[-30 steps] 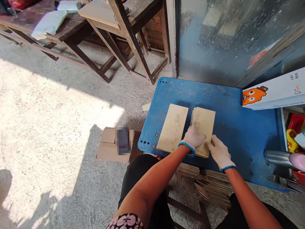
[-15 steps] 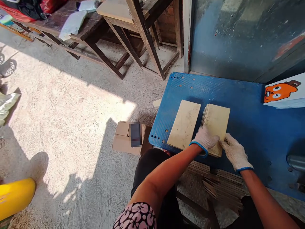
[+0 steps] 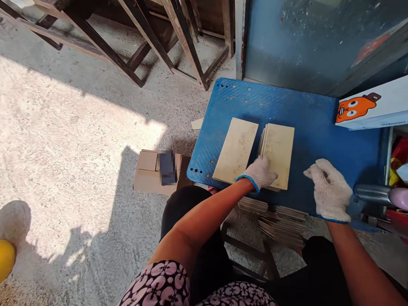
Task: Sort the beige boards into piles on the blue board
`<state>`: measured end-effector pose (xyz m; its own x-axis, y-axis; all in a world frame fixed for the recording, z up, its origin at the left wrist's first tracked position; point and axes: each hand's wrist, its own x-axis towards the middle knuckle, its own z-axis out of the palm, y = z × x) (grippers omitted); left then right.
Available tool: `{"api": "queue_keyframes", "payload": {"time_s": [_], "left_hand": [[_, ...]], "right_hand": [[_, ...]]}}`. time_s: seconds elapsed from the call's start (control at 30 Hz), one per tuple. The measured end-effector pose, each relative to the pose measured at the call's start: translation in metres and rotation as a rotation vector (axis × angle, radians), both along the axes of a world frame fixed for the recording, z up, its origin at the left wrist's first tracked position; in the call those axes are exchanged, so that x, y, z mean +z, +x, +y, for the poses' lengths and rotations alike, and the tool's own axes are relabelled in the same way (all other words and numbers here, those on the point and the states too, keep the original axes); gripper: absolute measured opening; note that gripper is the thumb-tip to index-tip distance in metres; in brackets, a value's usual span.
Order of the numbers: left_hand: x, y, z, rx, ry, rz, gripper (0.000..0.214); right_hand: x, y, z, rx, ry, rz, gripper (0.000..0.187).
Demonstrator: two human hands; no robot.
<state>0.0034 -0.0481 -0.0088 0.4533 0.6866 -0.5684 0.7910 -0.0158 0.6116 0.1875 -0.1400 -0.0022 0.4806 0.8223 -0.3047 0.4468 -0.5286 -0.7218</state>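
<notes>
On the blue table (image 3: 314, 110) lie two groups of thin, pale rectangular boards. My left hand (image 3: 260, 172), in a white knit glove, grips the near left edge of the right stack of boards (image 3: 280, 148), its thumb across the top. The edges of several boards show fanned out along that stack's left side. Beside it, slightly tilted, is the left board (image 3: 237, 148), marked with dark specks. My right hand (image 3: 331, 189), also gloved, hovers over the table to the right of the stack, apart from it. Its fingers are curled towards the thumb; whatever they may hold is hidden.
Below the table's front edge are more stacked boards (image 3: 282, 223). A white box with an orange cartoon (image 3: 376, 110) stands at the back right, and a metal cylinder (image 3: 371, 194) lies near my right hand. Flattened cardboard (image 3: 148, 180) is on the floor at left, with wooden benches (image 3: 181, 38) behind.
My right hand has left the stack's right edge and moved right, its fingers curling in. My left hand stays on the stack. The view has shifted down and to the right.
</notes>
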Motion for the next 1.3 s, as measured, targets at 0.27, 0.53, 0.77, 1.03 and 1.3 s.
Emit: {"api": "queue_keyframes", "payload": {"time_s": [0.27,0.53,0.77,1.03,1.3], "left_hand": [[0.006,-0.002,-0.003,-0.046,0.085,0.052,0.043],[0.012,-0.014,-0.008,-0.044,0.097,0.024,0.039],[0.012,-0.013,-0.006,-0.043,0.091,0.009,0.039],[0.015,-0.013,-0.009,-0.079,0.107,0.017,0.040],[0.012,-0.013,-0.009,-0.076,0.124,-0.024,0.037]], "right_hand": [[0.004,-0.057,-0.046,0.743,-0.513,-0.224,0.033],[-0.027,-0.075,-0.092,1.180,-0.604,-0.453,0.029],[-0.040,-0.084,-0.097,1.220,-0.604,-0.546,0.025],[-0.044,-0.085,-0.100,1.146,-0.653,-0.402,0.018],[-0.057,-0.100,-0.105,1.118,-0.676,-0.520,0.019]]}}
